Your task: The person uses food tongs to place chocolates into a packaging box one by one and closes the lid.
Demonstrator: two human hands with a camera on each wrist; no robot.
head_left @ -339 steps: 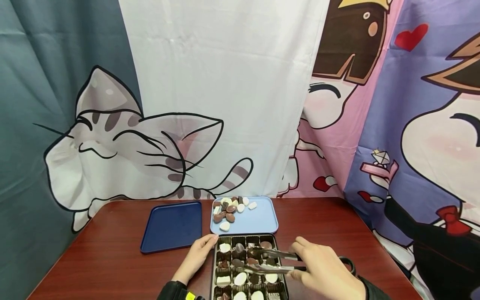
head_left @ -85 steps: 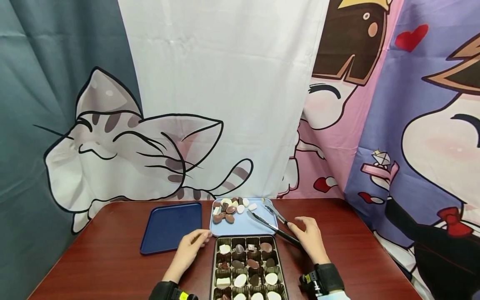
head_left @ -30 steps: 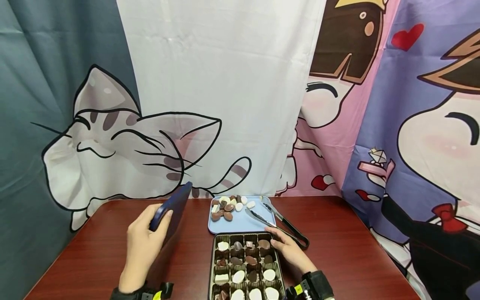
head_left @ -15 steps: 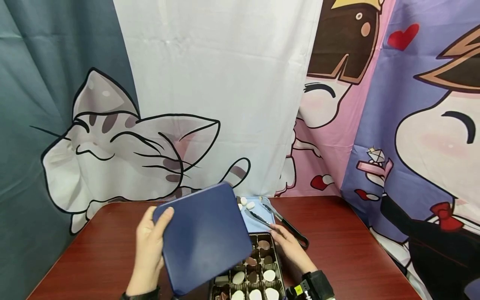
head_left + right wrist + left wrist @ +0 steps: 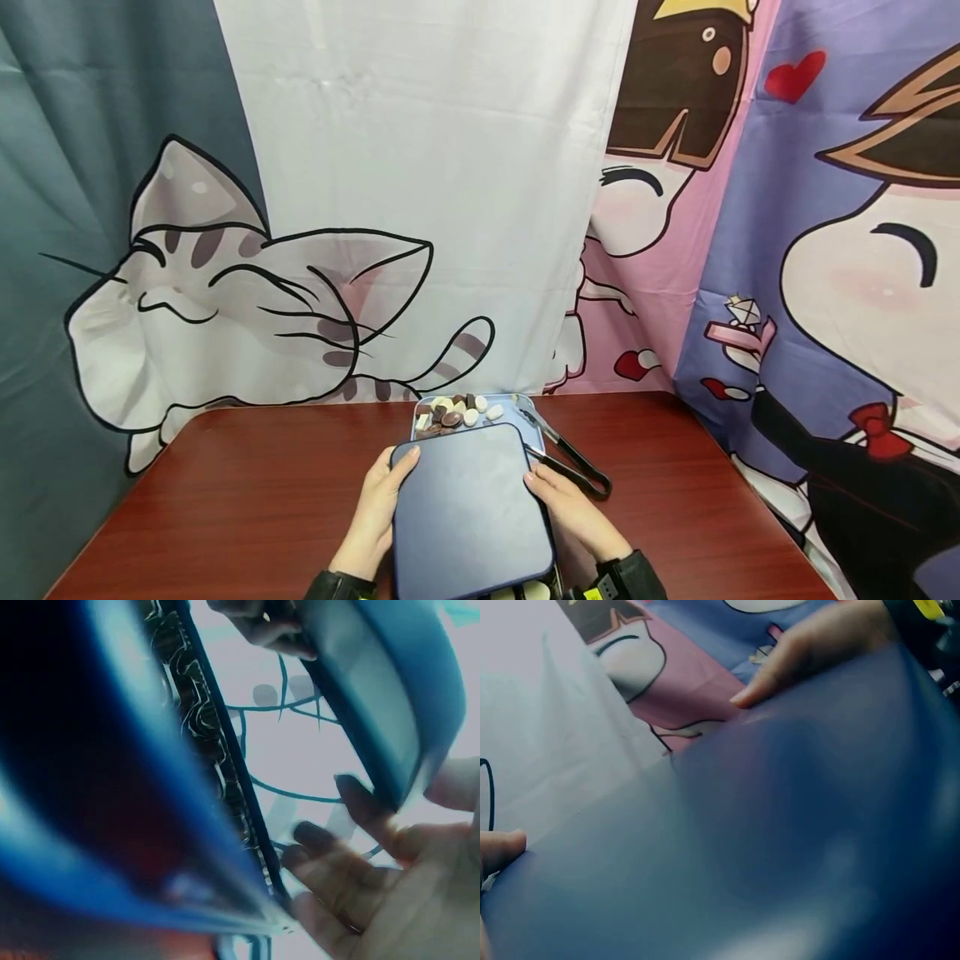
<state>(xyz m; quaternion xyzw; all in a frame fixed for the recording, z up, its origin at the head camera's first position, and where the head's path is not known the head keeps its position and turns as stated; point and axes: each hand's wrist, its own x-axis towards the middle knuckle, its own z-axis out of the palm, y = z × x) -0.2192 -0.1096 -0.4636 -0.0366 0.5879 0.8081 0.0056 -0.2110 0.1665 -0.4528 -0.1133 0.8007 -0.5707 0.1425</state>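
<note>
A dark blue lid [image 5: 468, 508] is held over the chocolate box [image 5: 557, 577], hiding most of it; only the box's right edge and a few white chocolates [image 5: 537, 590] show below. My left hand [image 5: 373, 510] grips the lid's left edge, thumb on top. On the opposite edge my right hand [image 5: 576, 508] pinches the lid, thumb on top, fingers underneath. The right wrist view shows the lid [image 5: 375, 697] tilted and apart from the box's gold insert [image 5: 199, 712], with the right hand's fingers [image 5: 330, 877] around its corner.
Behind the lid lies a light blue tray [image 5: 534, 437] with a pile of brown and white chocolates [image 5: 450, 414]. Tongs [image 5: 573, 468] lean across its right side, handles on the red-brown table [image 5: 247, 500]. Printed cloth [image 5: 450, 167] hangs behind the table.
The left hand lifted the dark blue lid from the table's left, turned it over and brought it right, above the box. The right hand left the tongs, touched the box, and now holds the lid.
</note>
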